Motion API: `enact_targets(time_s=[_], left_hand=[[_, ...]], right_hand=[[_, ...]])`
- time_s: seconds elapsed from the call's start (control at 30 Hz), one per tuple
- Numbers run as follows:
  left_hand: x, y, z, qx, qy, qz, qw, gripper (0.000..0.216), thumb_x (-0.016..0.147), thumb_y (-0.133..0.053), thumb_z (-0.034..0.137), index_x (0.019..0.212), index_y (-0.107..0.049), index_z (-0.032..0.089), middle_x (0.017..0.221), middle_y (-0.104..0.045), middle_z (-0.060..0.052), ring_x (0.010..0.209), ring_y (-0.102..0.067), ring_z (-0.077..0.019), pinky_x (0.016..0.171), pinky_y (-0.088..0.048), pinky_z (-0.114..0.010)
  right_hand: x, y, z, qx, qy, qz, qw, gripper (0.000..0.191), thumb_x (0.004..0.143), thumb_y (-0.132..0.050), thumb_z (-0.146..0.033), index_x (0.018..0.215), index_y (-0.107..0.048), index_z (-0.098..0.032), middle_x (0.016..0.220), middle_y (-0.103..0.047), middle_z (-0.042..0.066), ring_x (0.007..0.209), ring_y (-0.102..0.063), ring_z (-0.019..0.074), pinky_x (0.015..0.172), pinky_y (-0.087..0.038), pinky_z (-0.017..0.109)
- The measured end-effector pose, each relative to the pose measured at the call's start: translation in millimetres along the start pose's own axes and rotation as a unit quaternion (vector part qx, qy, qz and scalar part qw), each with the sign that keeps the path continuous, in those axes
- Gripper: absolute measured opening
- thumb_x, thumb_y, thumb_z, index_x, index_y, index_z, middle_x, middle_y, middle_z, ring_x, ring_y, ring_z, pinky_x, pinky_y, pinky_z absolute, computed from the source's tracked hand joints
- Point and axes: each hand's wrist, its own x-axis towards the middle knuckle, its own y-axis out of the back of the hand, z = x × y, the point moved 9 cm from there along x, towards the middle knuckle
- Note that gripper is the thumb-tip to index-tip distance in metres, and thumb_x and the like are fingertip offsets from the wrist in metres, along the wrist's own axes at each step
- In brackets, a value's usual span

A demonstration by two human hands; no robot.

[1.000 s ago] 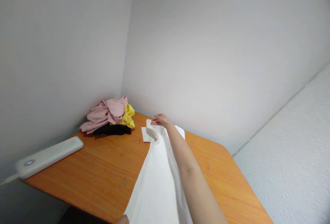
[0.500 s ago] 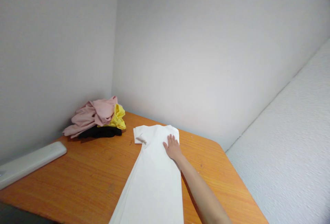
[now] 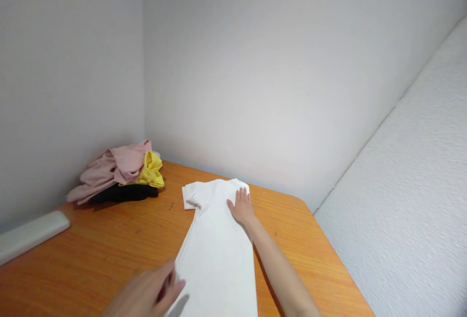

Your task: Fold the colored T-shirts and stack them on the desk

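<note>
A white short-sleeved shirt (image 3: 219,254) lies folded lengthwise on the wooden table, its sleeve pointing left at the far end. My right hand (image 3: 242,206) rests flat on the shirt's upper right part, fingers spread. At the lower left, my left hand (image 3: 149,290) hovers beside the shirt's left edge, somewhat blurred. Its fingers are curled, with the thumb apart from them and over the cloth. A shadow falls on the shirt below that thumb. I see nothing held in either hand.
In the far left corner sits a heap of clothes: a pink garment (image 3: 109,168), a yellow one (image 3: 151,171) and a black one (image 3: 124,193). A long white object (image 3: 34,235) lies at the table's left. Walls bound the wooden table (image 3: 295,229) behind.
My left hand has come into view at the lower left, by the shirt's edge. My right hand stays flat on the shirt. The whole view has shifted slightly.
</note>
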Motion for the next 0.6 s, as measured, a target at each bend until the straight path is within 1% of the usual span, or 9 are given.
enact_targets(time_s=[0.07, 0.13, 0.2, 0.27, 0.3, 0.37, 0.43, 0.5, 0.6], left_hand=[[51.3, 3.5, 41.6, 0.060, -0.074, 0.029, 0.995, 0.029, 0.094, -0.039, 0.039, 0.094, -0.063, 0.020, 0.092, -0.070, -0.007, 0.088, -0.066, -0.0217, 0.079, -0.048, -0.031], [103.8, -2.0, 75.2, 0.161, -0.138, 0.071, 0.975, 0.031, 0.094, -0.039, 0.028, 0.107, -0.063, 0.015, 0.111, -0.067, -0.014, 0.110, -0.060, -0.0266, 0.095, -0.045, -0.038], [149.8, -16.8, 88.2, 0.189, -0.161, 0.079, 0.965, 0.036, 0.096, -0.035, 0.022, 0.116, -0.063, 0.012, 0.130, -0.060, -0.016, 0.128, -0.049, -0.0277, 0.109, -0.034, -0.040], [182.2, -32.9, 85.8, 0.202, -0.164, 0.075, 0.963, 0.039, 0.096, -0.034, 0.019, 0.123, -0.062, 0.011, 0.141, -0.052, -0.016, 0.137, -0.040, -0.0275, 0.116, -0.026, -0.040], [193.2, -39.7, 80.3, 0.209, -0.158, 0.075, 0.962, 0.041, 0.095, -0.036, 0.018, 0.127, -0.060, 0.011, 0.145, -0.049, -0.017, 0.139, -0.037, -0.0292, 0.117, -0.025, -0.043], [207.1, -49.4, 64.2, 0.222, -0.133, 0.083, 0.962, 0.044, 0.094, -0.041, 0.021, 0.134, -0.056, 0.012, 0.148, -0.044, -0.020, 0.139, -0.036, -0.0362, 0.115, -0.025, -0.052], [213.7, -55.8, 49.2, 0.237, -0.108, 0.094, 0.961, 0.049, 0.094, -0.043, 0.027, 0.141, -0.049, 0.015, 0.150, -0.039, -0.021, 0.140, -0.033, -0.0408, 0.112, -0.026, -0.058], [216.5, -60.5, 40.5, 0.251, -0.092, 0.103, 0.958, 0.051, 0.096, -0.040, 0.032, 0.145, -0.044, 0.020, 0.152, -0.036, -0.021, 0.142, -0.029, -0.0403, 0.113, -0.025, -0.057], [218.9, -65.8, 37.5, 0.259, -0.070, 0.103, 0.958, 0.052, 0.096, -0.038, 0.034, 0.147, -0.040, 0.022, 0.154, -0.031, -0.021, 0.143, -0.025, -0.0394, 0.114, -0.022, -0.056]], right_hand=[[5.4, 3.7, -6.3, 0.000, -0.002, 0.009, 1.000, 0.075, 0.099, -0.026, -0.054, 0.151, -0.023, 0.001, 0.159, -0.006, 0.018, 0.147, 0.007, 0.0265, 0.118, 0.002, 0.041], [8.8, 5.2, -10.8, 0.001, -0.007, 0.015, 1.000, 0.072, 0.100, -0.028, -0.050, 0.151, -0.023, 0.000, 0.159, -0.005, 0.017, 0.147, 0.006, 0.0263, 0.118, 0.001, 0.042], [9.6, 5.0, -11.5, 0.002, -0.018, 0.021, 1.000, 0.072, 0.099, -0.028, -0.050, 0.152, -0.022, -0.001, 0.159, -0.005, 0.017, 0.147, 0.005, 0.0282, 0.118, 0.000, 0.045], [9.1, 3.2, -8.5, 0.003, -0.033, 0.028, 0.999, 0.075, 0.099, -0.028, -0.054, 0.152, -0.023, -0.001, 0.159, -0.007, 0.018, 0.147, 0.004, 0.0310, 0.117, -0.001, 0.049], [9.1, 1.9, -6.3, 0.004, -0.039, 0.031, 0.999, 0.077, 0.098, -0.027, -0.056, 0.152, -0.023, -0.001, 0.158, -0.008, 0.019, 0.147, 0.003, 0.0321, 0.117, -0.002, 0.051], [11.0, -1.5, -1.6, 0.004, -0.047, 0.037, 0.998, 0.081, 0.097, -0.027, -0.061, 0.152, -0.023, -0.003, 0.158, -0.011, 0.018, 0.147, 0.001, 0.0331, 0.117, -0.002, 0.052], [14.8, -5.1, 2.6, 0.005, -0.050, 0.043, 0.998, 0.084, 0.095, -0.028, -0.065, 0.152, -0.023, -0.005, 0.158, -0.011, 0.017, 0.147, 0.000, 0.0332, 0.117, -0.001, 0.052], [18.7, -8.1, 5.9, 0.009, -0.053, 0.049, 0.997, 0.086, 0.094, -0.027, -0.068, 0.153, -0.023, -0.005, 0.158, -0.012, 0.016, 0.147, -0.001, 0.0333, 0.117, -0.001, 0.052], [21.5, -10.3, 7.5, 0.014, -0.052, 0.056, 0.997, 0.088, 0.093, -0.027, -0.069, 0.153, -0.022, -0.005, 0.158, -0.013, 0.017, 0.147, 0.000, 0.0337, 0.117, 0.000, 0.053]])
